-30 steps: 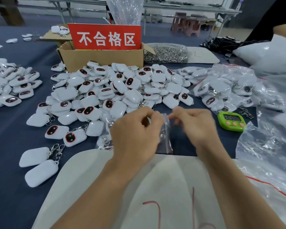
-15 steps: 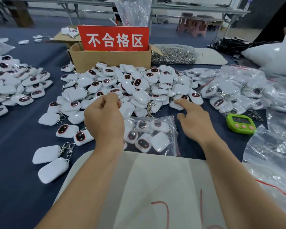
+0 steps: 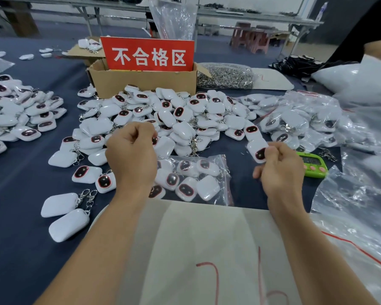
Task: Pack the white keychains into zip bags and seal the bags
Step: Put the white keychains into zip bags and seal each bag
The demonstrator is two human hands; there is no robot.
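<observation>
A clear zip bag (image 3: 216,172) holding several white keychains lies flat on the dark blue table between my hands. Behind it spreads a big loose pile of white keychains (image 3: 178,115). My right hand (image 3: 279,168) pinches one white keychain (image 3: 256,148) lifted just right of the pile. My left hand (image 3: 132,155) is curled over the pile's near edge, with a keychain (image 3: 154,140) barely showing at its fingertips; the grip itself is hidden.
A cardboard box (image 3: 141,81) with a red sign stands behind the pile. Filled bags (image 3: 295,119) heap at the right beside a green timer (image 3: 312,165). More keychains (image 3: 15,115) lie at the left. A white sheet (image 3: 207,249) lies at the near edge.
The filled bag was held up between both hands, then laid on the table. Both hands went to the pile, and the right hand has lifted one keychain.
</observation>
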